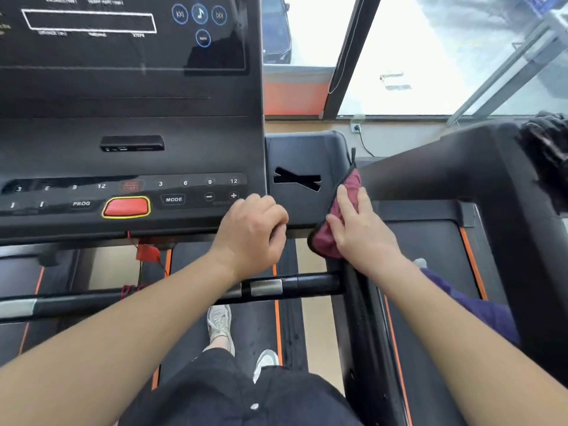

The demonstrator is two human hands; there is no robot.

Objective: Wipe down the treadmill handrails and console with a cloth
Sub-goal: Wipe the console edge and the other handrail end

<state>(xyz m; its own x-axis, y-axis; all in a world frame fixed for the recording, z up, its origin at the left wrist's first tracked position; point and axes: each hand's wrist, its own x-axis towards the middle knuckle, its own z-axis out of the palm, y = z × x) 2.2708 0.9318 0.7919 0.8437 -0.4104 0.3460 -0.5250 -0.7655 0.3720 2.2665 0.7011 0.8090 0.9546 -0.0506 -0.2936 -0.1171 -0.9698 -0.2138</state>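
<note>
A dark car (276, 32) is standing outside behind the window (430, 56). A black cable (366, 148) is hanging from the white wall socket (356, 127). Two pale sneakers (218, 325) are standing below; a red clip (147, 253) is dangling

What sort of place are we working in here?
Most likely a gym or fitness room: a treadmill console with numbered keys, a neighbouring treadmill's belt alongside, and large windows facing outdoors.
</note>
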